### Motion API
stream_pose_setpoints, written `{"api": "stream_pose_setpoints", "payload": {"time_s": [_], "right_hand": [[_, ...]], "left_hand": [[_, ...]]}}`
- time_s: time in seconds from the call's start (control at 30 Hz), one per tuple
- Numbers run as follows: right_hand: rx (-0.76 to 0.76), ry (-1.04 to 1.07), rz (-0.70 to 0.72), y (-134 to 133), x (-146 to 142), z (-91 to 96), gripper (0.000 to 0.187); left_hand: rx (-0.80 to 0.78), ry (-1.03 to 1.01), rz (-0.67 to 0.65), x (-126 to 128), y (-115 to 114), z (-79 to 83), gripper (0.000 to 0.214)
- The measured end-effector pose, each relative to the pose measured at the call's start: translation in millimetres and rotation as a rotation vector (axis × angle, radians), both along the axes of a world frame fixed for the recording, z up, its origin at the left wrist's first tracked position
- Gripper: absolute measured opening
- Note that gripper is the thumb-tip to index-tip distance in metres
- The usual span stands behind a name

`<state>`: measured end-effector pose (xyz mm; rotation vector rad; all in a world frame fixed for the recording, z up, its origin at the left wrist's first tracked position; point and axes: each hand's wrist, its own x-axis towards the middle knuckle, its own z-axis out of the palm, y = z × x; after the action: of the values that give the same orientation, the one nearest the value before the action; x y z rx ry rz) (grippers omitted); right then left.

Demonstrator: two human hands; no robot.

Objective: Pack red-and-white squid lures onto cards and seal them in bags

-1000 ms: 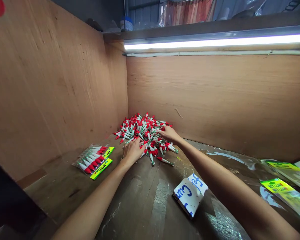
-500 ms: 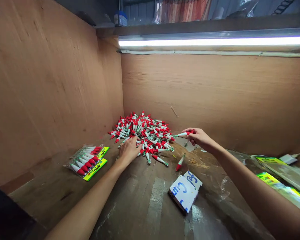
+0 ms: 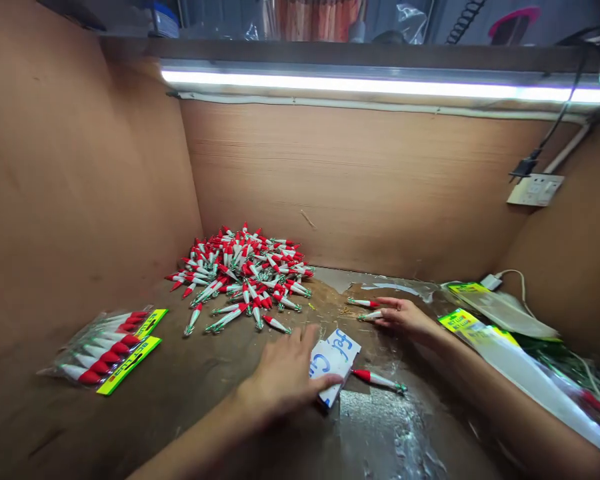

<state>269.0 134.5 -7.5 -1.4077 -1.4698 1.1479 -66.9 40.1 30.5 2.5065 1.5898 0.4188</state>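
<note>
Loose lures [image 3: 380, 381], right of centre: three. Heaped lures [image 3: 240, 257], left of centre: not countable. White block [image 3: 339, 357], lower centre: one. Header cards [image 3: 129, 365], lower left: two. Wall socket [image 3: 534, 191], upper right: one.

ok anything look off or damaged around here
Two things: the shiny tape-like patch beside the white block looks wrinkled and scuffed, and at right a black plug hangs by the wall socket, apparently not plugged in.

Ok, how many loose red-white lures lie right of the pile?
3: two tapered red-white lures at the right hand, one beside the white lettered block; some may be hidden.
</note>
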Motion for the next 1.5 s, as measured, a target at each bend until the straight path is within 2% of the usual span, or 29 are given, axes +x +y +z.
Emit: {"api": "stream_pose_setpoints", "payload": {"time_s": [0.03, 0.1, 0.23, 0.33, 0.43, 0.57, 0.7, 0.8, 0.93, 1.0, 1.07, 1.2, 1.4, 1.5], "right_hand": [[0.013, -0.106, -0.018, -1, 5, -2.8, 0.04], [0.063, -0.273, -0.03, -4, 13, -5.4, 0.031], [0.27, -0.45, -0.032, -15, 12, 1.6, 0.027], [0.359, -0.351, -0.015, -24, 2, 12.8, 0.033], [0.354, -0.151, -0.017, -32, -9, 21.5, 0.038], [0.247, 0.033, -0.036, -37, -19, 26.2, 0.045], [0.217, 0.038, -0.01, -46, -31, 32.0, 0.045], [0.344, -0.147, 0.052, -64, -47, 37.7, 0.037], [0.694, -0.583, 0.252, -91, -71, 38.1, 0.026], [0.825, -0.793, 0.269, -99, -80, 36.6, 0.026], [0.893, -0.937, 0.224, -103, -85, 36.0, 0.026], [0.957, -1.035, 0.207, -101, -87, 35.2, 0.025], [1.013, -1.019, 0.4, -91, -81, 30.5, 0.02], [0.976, -1.026, 0.339, -96, -82, 37.9, 0.018]], "left_hand": [[-0.016, 0.022, -0.023, 10, -10, -6.4, 0.092], [0.002, 0.061, -0.028, 22, -22, -16.8, 0.096], [0.141, 0.09, 0.013, 13, -13, -22.0, 0.082], [0.25, 0.089, 0.064, -6, 5, -17.9, 0.078], [0.311, 0.085, 0.083, -18, 18, -15.2, 0.073], [0.31, 0.029, 0.019, -18, 19, -13.6, 0.075], [0.296, -0.03, -0.041, -11, 13, -9.1, 0.079], [0.303, -0.053, -0.096, -8, 9, -3.7, 0.081], [0.302, -0.065, -0.194, -9, 6, 4.9, 0.086], [0.31, -0.066, -0.226, -10, 5, 8.7, 0.086], [0.317, -0.064, -0.25, -10, 4, 11.2, 0.085], [0.298, -0.027, -0.294, -10, 3, 11.8, 0.086], [0.313, -0.047, -0.315, -11, 9, 9.7, 0.087], [0.326, -0.057, -0.324, -12, 12, 8.4, 0.087]]}}
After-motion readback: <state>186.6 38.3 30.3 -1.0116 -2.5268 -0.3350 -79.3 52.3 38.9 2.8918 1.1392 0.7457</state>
